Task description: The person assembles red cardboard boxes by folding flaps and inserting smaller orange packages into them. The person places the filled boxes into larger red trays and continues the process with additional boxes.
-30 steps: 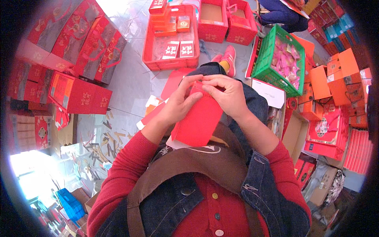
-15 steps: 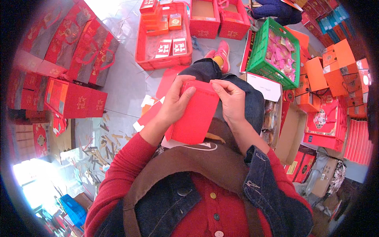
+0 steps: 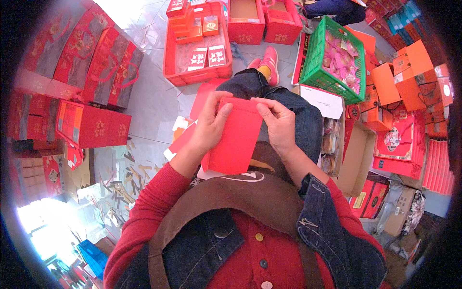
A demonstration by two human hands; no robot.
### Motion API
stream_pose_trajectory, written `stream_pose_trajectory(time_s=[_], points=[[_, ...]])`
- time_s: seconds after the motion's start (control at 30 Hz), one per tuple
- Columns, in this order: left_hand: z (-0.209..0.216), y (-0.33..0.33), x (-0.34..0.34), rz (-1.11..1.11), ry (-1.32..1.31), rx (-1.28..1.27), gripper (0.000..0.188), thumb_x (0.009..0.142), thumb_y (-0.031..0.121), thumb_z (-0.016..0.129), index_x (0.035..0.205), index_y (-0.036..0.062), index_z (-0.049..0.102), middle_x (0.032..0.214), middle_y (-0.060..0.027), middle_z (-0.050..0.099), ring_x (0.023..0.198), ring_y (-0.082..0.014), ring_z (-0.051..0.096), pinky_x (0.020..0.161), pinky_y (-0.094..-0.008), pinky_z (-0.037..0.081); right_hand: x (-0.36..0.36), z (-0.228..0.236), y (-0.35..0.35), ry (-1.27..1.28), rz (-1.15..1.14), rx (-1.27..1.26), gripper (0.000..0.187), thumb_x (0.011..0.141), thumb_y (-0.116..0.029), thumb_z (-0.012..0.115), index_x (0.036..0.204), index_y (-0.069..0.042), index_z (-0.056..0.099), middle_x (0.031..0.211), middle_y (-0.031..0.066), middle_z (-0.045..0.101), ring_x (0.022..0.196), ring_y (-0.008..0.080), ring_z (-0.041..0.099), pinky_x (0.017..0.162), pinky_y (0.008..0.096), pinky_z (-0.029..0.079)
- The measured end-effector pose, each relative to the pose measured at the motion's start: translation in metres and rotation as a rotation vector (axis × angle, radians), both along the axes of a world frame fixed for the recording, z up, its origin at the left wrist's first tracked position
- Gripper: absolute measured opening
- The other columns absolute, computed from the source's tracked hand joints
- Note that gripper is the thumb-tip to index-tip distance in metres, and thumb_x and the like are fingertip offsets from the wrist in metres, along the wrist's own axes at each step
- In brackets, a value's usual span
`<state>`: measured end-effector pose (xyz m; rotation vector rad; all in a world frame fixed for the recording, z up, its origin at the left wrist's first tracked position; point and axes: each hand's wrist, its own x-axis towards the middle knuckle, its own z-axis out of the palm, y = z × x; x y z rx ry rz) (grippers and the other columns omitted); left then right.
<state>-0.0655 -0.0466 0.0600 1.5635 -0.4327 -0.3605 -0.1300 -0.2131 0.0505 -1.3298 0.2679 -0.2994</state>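
A red box [image 3: 237, 142], probably thin card, stands over my lap with its broad plain face turned up toward me. My left hand [image 3: 211, 123] grips its left side, the thumb lying on the face near the top edge. At the top right corner my right hand [image 3: 278, 123] pinches the edge between thumb and bent fingers. A pale flap or sheet [image 3: 208, 173] shows under the box's lower left corner. The underside of the box is hidden. Below it lies my brown apron [image 3: 216, 195].
A red crate [image 3: 197, 74] with small boxes stands ahead, beside open red boxes [image 3: 245, 31]. To the right are a green crate [image 3: 313, 72] of pink packets and a cardboard box [image 3: 356, 154]. Red gift boxes [image 3: 94, 125] are stacked left; strips of scrap [image 3: 130, 178] litter the floor.
The red box has turned slightly more upright and its top edge has shifted a little left. My right hand has moved slightly left with it; both hands keep their grip.
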Motion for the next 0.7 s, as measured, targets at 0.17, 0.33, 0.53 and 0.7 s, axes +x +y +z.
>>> stream_pose_trajectory(time_s=[0.17,0.33,0.53,0.7], points=[[-0.003,-0.002,0.0,-0.004,-0.08,0.041,0.021,0.093,0.012,0.05,0.112,0.0035,0.047,0.098,-0.0056,0.051,0.096,-0.0125,0.048,0.087,-0.026,0.039,0.002,-0.004,-0.012,0.014,0.048,-0.137,0.019,0.088,-0.007,0.058,0.103,0.002,0.064,0.099,0.0076,0.065,0.088,0.0099,0.059,0.08,0.0234,0.047],[-0.012,-0.002,-0.002,0.024,-0.203,0.071,0.021,0.093,0.012,0.05,0.113,0.0037,0.047,0.1,-0.006,0.05,0.097,-0.0127,0.047,0.087,-0.0257,0.038,-0.005,-0.006,0.005,-0.081,-0.089,-0.219,0.017,0.089,-0.009,0.058,0.1,0.001,0.066,0.099,0.0078,0.067,0.088,0.0104,0.06,0.079,0.0234,0.047],[-0.006,-0.004,-0.003,0.013,-0.083,0.026,0.022,0.093,0.011,0.05,0.113,0.0042,0.047,0.102,-0.0061,0.049,0.098,-0.0127,0.047,0.088,-0.0256,0.038,-0.005,-0.009,0.006,-0.07,-0.145,-0.341,0.017,0.091,-0.01,0.055,0.094,0.004,0.064,0.103,0.0103,0.066,0.092,0.0113,0.059,0.082,0.0243,0.046],[-0.012,-0.004,0.0,-0.02,-0.076,0.017,0.018,0.093,0.011,0.05,0.109,0.0032,0.048,0.098,-0.0053,0.05,0.095,-0.0119,0.047,0.087,-0.025,0.038,-0.006,-0.01,-0.005,-0.126,0.039,-0.291,0.011,0.089,-0.008,0.058,0.092,0.001,0.063,0.108,0.0117,0.063,0.09,0.0145,0.06,0.082,0.0262,0.047]])
